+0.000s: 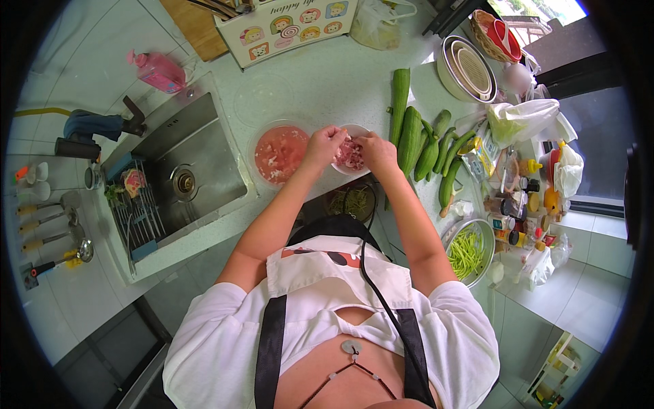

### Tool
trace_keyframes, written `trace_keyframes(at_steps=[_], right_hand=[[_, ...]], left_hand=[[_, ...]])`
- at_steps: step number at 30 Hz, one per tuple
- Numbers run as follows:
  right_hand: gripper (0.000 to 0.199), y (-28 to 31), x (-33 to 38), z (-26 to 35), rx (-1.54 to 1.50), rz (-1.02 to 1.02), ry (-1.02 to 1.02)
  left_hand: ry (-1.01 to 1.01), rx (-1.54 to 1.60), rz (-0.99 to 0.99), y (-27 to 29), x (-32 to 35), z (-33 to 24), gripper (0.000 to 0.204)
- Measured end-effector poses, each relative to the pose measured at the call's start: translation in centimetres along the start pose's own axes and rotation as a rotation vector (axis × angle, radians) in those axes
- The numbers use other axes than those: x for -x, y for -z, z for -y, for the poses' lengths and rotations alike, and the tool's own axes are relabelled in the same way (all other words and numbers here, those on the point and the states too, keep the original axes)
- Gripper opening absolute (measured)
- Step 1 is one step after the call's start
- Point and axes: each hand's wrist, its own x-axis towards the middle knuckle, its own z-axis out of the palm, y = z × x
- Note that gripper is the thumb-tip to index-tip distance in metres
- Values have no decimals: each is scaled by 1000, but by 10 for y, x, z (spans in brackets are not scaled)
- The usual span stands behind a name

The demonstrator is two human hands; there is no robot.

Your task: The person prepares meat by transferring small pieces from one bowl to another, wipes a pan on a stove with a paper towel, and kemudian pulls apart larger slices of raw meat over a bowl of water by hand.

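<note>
My left hand point(324, 145) and my right hand point(375, 148) are both over a small white bowl point(359, 129) on the pale countertop, fingers pressed into a lump of raw pink meat point(350, 154) inside it. Just left of that bowl stands a clear bowl of pinkish-red water point(280, 154) with pale bits floating in it. Which fingers grip the meat is hard to tell at this size.
A steel sink point(178, 170) with a drain rack lies to the left, a pink bottle point(158, 71) behind it. Green cucumbers and gourds point(417, 140) lie right of the bowls. A steel bowl of green beans point(470, 251), jars, bags and stacked white bowls point(466, 68) crowd the right side.
</note>
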Motion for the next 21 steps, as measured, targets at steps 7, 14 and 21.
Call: trace_keyframes(at_steps=[7,14,21], right_hand=[[20,-4,-1,1,-5,-30,65],[15,5,5,0,-160,-36,36],[16,15,7,-9,-410,-75,-41]], left_hand=[[-21,12,-7,1,-1,1,17],[-42,-70,-33,2,-4,3,17],[-98,-187,-58,2,-4,5,15]])
